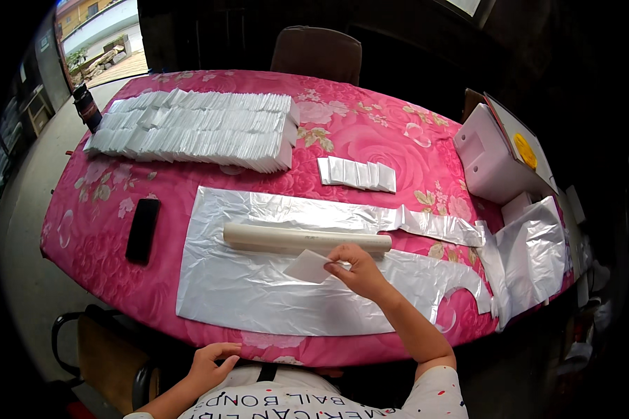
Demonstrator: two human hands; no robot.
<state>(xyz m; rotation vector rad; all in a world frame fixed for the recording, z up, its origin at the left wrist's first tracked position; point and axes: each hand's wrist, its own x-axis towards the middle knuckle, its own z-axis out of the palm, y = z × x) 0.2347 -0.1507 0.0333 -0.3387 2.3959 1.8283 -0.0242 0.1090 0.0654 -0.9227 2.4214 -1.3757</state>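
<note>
doorway (pixel 105 42) bright | background (pixel 419 56) dim | glare on plastic sheet (pixel 258 300) | edges bowed

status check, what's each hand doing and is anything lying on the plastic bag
Right hand pinching small white square over plastic bag. Left hand at near edge of tablecloth, nothing visible in it. Pale tube lying on bag.

White square (pixel 306 267) in right hand (pixel 360 271) — over silvery sheet (pixel 258 304), near pale tube (pixel 307 238)
</note>
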